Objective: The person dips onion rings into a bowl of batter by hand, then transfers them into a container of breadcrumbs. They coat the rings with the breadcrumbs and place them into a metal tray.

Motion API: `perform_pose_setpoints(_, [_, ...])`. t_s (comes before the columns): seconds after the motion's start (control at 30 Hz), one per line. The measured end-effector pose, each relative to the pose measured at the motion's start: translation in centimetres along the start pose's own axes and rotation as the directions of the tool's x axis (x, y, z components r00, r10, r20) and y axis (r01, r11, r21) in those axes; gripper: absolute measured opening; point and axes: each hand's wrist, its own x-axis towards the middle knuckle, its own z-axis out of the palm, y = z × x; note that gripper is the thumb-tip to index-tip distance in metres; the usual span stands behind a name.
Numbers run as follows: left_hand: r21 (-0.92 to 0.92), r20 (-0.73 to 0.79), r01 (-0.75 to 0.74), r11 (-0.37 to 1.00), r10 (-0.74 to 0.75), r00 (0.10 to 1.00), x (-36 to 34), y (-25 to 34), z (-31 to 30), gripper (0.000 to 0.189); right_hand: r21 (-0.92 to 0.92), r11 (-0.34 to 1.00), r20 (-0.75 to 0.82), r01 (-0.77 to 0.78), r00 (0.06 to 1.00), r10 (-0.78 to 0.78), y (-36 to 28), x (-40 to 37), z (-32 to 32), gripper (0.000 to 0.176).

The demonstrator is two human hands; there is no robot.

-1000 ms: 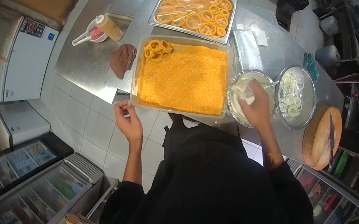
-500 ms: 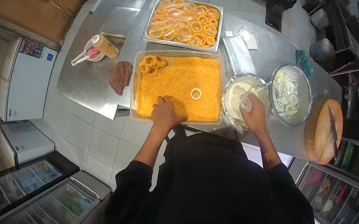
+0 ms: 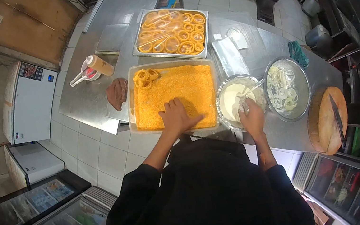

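My left hand (image 3: 177, 117) lies with spread fingers on the orange crumbs (image 3: 184, 82) in a clear plastic tub (image 3: 131, 114). Several crumb-coated rings (image 3: 145, 77) are piled in the tub's upper left corner. Over a metal bowl of pale batter (image 3: 231, 98), my right hand (image 3: 250, 114) has its batter-covered fingers pressed together; what they hold, if anything, cannot be made out. To the right stands a metal bowl with pale onion rings (image 3: 284, 89).
Behind the tub is a metal tray (image 3: 134, 52) of coated rings under film. A squeeze bottle (image 3: 100, 65), a brown cloth (image 3: 116, 94) and a white strainer (image 3: 89, 74) lie left. A knife (image 3: 336, 116) rests on a round wooden board (image 3: 324, 123); a green cloth (image 3: 297, 53) lies behind.
The view has shifted. My left hand has moved right across the crumbs, and the white ring there no longer shows. My right hand has come lower over the batter bowl.
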Motion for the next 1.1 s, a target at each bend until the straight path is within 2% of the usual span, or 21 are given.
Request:
perform_pose_setpoints(0.13, [0.066,0.018,-0.05,0.997,0.049,0.999,-0.8,-0.2,1.8,0.098,-0.039,0.999,0.004,-0.023,1.0,0.023,-0.6,0.1,-0.1,0.042])
perform_pose_setpoints(0.2, [-0.128,0.135,0.008,0.992,0.009,0.991,0.2,-1.3,3.6,0.091,-0.049,0.998,0.015,-0.037,0.999,0.037,-0.5,0.0,-0.1,0.042])
perform_pose_setpoints(0.23, [-0.125,0.135,0.005,0.992,0.012,0.991,0.7,-2.1,4.8,0.091,-0.04,0.999,0.021,-0.028,0.999,0.029,-0.4,0.0,0.0,0.042])
perform_pose_setpoints(0.3, [-0.262,0.083,-0.032,0.965,0.055,0.995,1.6,-3.2,5.8,0.079,-0.03,0.999,0.02,-0.021,1.0,0.022,-0.3,0.2,0.0,0.042])
perform_pose_setpoints(0.33, [-0.259,0.083,-0.036,0.965,0.059,0.995,1.8,-3.4,5.6,0.079,-0.02,1.0,0.03,-0.015,0.999,0.016,-0.3,0.1,-0.2,0.042])
perform_pose_setpoints(0.4, [-0.457,-0.064,-0.082,0.886,0.059,0.996,2.4,-3.6,4.8,0.055,-0.009,1.0,0.035,-0.014,0.999,0.015,-0.3,0.1,-0.1,0.042])
perform_pose_setpoints(0.43, [-0.454,-0.064,-0.085,0.887,0.063,0.996,2.7,-3.3,4.1,0.055,-0.009,1.0,0.036,-0.025,0.999,0.025,-0.2,0.1,0.0,0.042])
perform_pose_setpoints(0.5, [-0.515,-0.266,-0.228,0.826,0.098,0.959,3.3,-2.4,2.6,0.039,-0.008,0.999,0.033,-0.037,0.999,0.038,-0.3,0.1,0.0,0.042])
perform_pose_setpoints(0.53, [-0.514,-0.267,-0.232,0.826,0.102,0.958,3.5,-1.9,1.4,0.039,-0.018,0.999,0.039,-0.051,0.998,0.052,-0.4,0.1,-0.1,0.042])
perform_pose_setpoints(0.6, [-0.624,-0.149,-0.142,0.768,0.061,0.987,3.7,-0.8,-0.4,0.033,-0.027,0.997,0.04,-0.066,0.997,0.067,-0.4,0.1,-0.1,0.043])
perform_pose_setpoints(0.63, [-0.622,-0.152,-0.147,0.769,0.066,0.986,4.0,-0.6,0.2,0.033,-0.026,0.998,0.046,-0.063,0.997,0.064,-0.2,0.1,-0.1,0.044])
perform_pose_setpoints(0.7, [-0.856,-0.245,-0.213,0.471,-0.006,0.97,4.4,-0.2,1.4,0.029,-0.024,0.998,0.046,-0.064,0.997,0.065,-0.1,-0.1,0.0,0.045])
perform_pose_setpoints(0.83, [-0.851,-0.236,-0.192,0.488,-0.028,0.971,4.7,-0.1,1.6,0.028,-0.031,0.997,0.055,-0.073,0.996,0.074,0.1,0.0,0.3,0.046])
perform_pose_setpoints(0.9, [-0.692,-0.241,-0.196,0.695,0.034,0.97,5.0,-0.6,1.9,0.035,-0.029,0.997,0.046,-0.068,0.997,0.069,0.0,0.1,0.1,0.045])
perform_pose_setpoints(0.93, [-0.692,-0.241,-0.196,0.694,0.034,0.97,4.9,-0.7,2.3,0.035,-0.042,0.997,0.054,-0.066,0.996,0.069,-0.2,0.1,-0.1,0.043])
perform_pose_setpoints(1.0, [-0.342,-0.273,-0.315,0.885,0.227,0.935,4.5,-0.8,2.9,0.063,-0.053,0.996,0.062,-0.064,0.996,0.068,-0.4,0.1,-0.1,0.04])
perform_pose_setpoints(1.03, [-0.342,-0.273,-0.314,0.886,0.226,0.935,4.1,-0.7,3.3,0.063,-0.034,0.998,0.045,-0.062,0.997,0.063,-0.4,0.1,0.0,0.038])
perform_pose_setpoints(1.1, [-0.239,0.027,-0.209,0.948,0.221,0.975,3.3,-0.1,4.5,0.094,-0.016,0.998,0.028,-0.057,0.998,0.058,-0.5,0.2,-0.1,0.036])
